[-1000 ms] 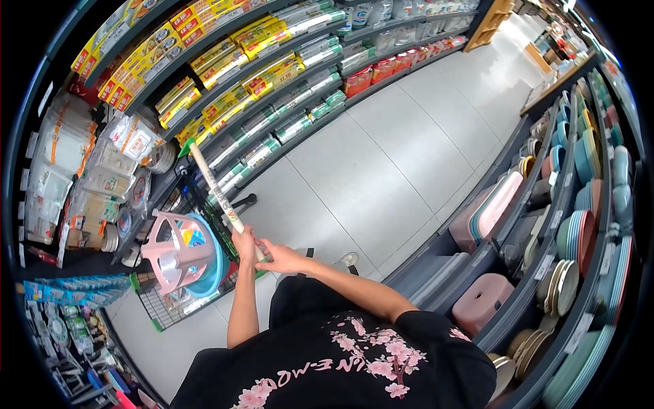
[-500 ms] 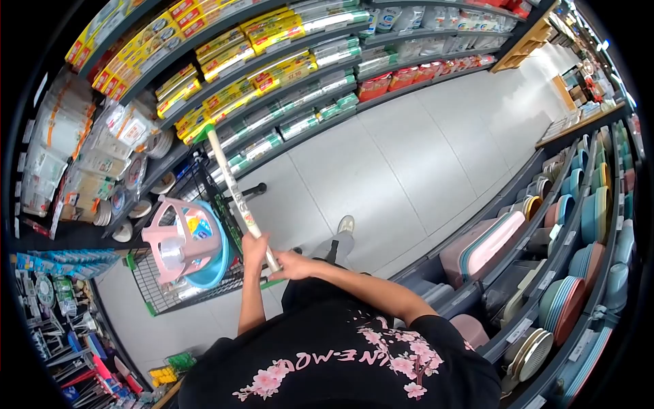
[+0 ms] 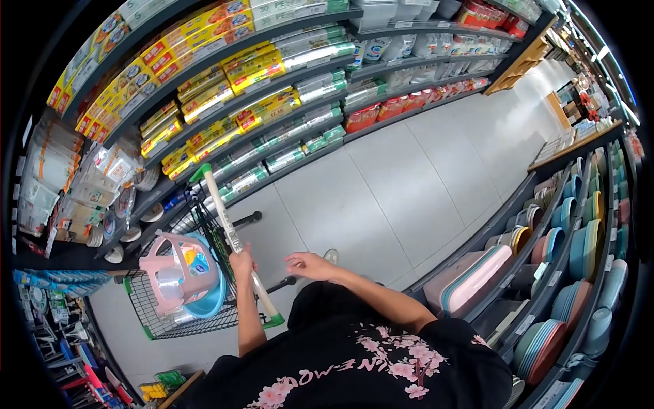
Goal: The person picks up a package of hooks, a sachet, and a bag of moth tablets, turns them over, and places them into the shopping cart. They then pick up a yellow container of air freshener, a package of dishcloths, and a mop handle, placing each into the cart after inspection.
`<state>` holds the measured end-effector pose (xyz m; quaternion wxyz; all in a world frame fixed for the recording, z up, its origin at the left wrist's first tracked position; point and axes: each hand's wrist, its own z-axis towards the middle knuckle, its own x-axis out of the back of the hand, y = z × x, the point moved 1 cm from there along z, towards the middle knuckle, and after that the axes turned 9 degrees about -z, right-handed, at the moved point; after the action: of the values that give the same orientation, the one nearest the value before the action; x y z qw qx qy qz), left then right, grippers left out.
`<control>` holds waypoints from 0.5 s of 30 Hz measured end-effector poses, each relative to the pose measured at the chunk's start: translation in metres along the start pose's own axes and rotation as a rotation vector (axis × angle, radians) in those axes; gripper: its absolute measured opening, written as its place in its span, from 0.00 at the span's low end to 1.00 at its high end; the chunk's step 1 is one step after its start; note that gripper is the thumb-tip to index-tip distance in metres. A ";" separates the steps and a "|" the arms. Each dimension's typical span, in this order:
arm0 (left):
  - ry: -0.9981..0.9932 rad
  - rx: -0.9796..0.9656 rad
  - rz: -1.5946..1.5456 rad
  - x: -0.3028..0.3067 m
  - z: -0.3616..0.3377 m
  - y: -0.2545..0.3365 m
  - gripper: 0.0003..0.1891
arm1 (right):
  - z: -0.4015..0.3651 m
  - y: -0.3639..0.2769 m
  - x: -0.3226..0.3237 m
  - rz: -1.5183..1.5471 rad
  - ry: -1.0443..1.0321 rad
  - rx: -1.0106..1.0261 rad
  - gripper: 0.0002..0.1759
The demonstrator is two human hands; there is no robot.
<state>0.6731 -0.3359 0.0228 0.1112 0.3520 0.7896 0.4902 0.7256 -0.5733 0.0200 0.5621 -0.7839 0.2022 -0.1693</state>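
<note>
My left hand (image 3: 243, 263) is wrapped round the pale handlebar (image 3: 225, 217) of a shopping cart (image 3: 151, 326), a bar with green end caps. Off the bar, to its right, my right hand (image 3: 310, 265) hangs in the air with loosely bent fingers apart and nothing visible in them. Inside the cart a pink plastic stool (image 3: 154, 264) lies tilted against a light blue basin (image 3: 216, 298). A small blue and yellow packet (image 3: 197, 260) and a clear plastic container (image 3: 169, 281) show among the stool's legs.
Shelves of yellow boxes (image 3: 262, 112) and wrap rolls line the far side. On the right, racks hold pink tubs (image 3: 470, 276) and stacked bowls (image 3: 538, 351). Brushes and tools (image 3: 75, 347) hang at lower left. A tiled aisle floor (image 3: 381, 184) runs between the shelves.
My right hand has let go of the handlebar and moved to the right, its fingers loosening. My left hand stays on the bar. The view has shifted slightly.
</note>
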 end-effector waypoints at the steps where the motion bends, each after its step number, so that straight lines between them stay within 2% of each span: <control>1: 0.008 0.001 0.006 -0.007 -0.003 -0.004 0.18 | 0.001 0.001 0.007 -0.003 0.022 0.001 0.24; 5: 0.030 0.068 0.076 -0.036 -0.015 0.002 0.16 | -0.013 -0.012 0.043 -0.004 0.080 0.067 0.21; 8: 0.031 0.023 0.080 -0.057 -0.012 -0.012 0.15 | -0.038 -0.022 0.081 0.143 0.099 0.072 0.19; 10: 0.094 -0.038 0.148 -0.075 -0.018 -0.013 0.15 | -0.056 -0.019 0.110 0.238 0.257 0.095 0.16; 11: 0.152 -0.096 0.212 -0.088 -0.021 -0.014 0.15 | -0.065 -0.015 0.125 0.236 0.256 0.102 0.16; 15: 0.260 -0.134 0.305 -0.133 -0.032 -0.014 0.15 | -0.100 0.028 0.187 0.218 0.269 0.094 0.15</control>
<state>0.7469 -0.4505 0.0045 -0.0440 0.3930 0.7006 0.5940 0.8335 -0.7574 0.0314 0.5812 -0.7003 0.3513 -0.2199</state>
